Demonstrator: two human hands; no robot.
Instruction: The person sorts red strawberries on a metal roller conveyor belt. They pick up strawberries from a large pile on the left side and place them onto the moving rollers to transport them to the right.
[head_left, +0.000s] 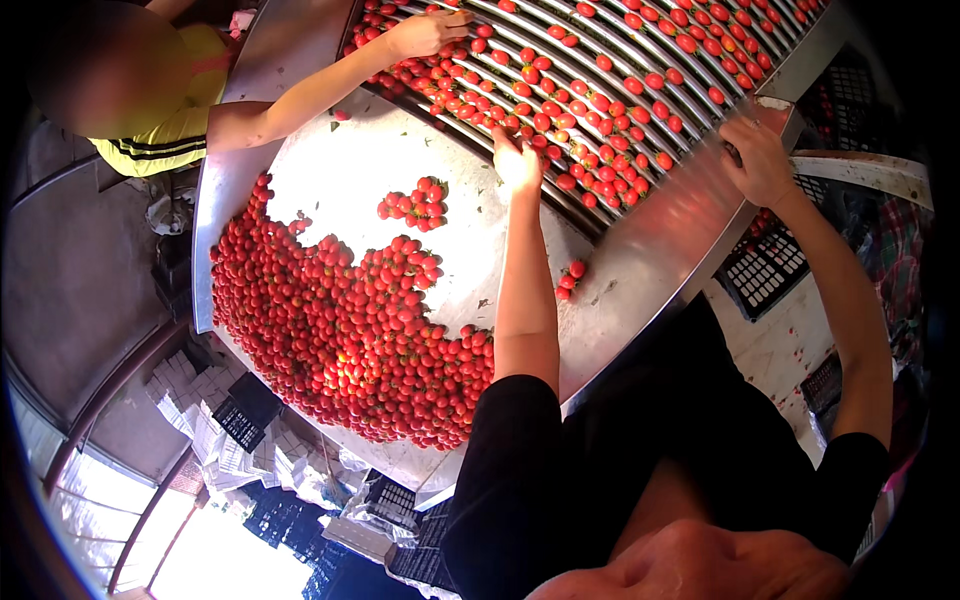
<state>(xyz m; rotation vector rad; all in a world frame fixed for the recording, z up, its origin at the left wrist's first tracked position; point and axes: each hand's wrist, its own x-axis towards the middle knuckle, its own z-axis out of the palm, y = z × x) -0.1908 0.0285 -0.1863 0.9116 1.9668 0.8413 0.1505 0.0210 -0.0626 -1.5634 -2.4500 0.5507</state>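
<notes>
Many small red oval tomatoes are heaped on a metal tray table. More tomatoes lie along the bars of a metal roller conveyor beyond it. My left hand reaches to the conveyor's near edge beside tomatoes; its fingertips are partly lost in glare, so its grip is unclear. At the conveyor's right side, my right hand rests at the metal side rim, fingers curled, and whether it holds anything cannot be told. A few tomatoes lie apart on the metal right of my left forearm.
Across the table at the upper left, another person in a yellow-green shirt has a hand over the conveyor's tomatoes. Black plastic crates stand at the right below the rim; another crate is at the lower left.
</notes>
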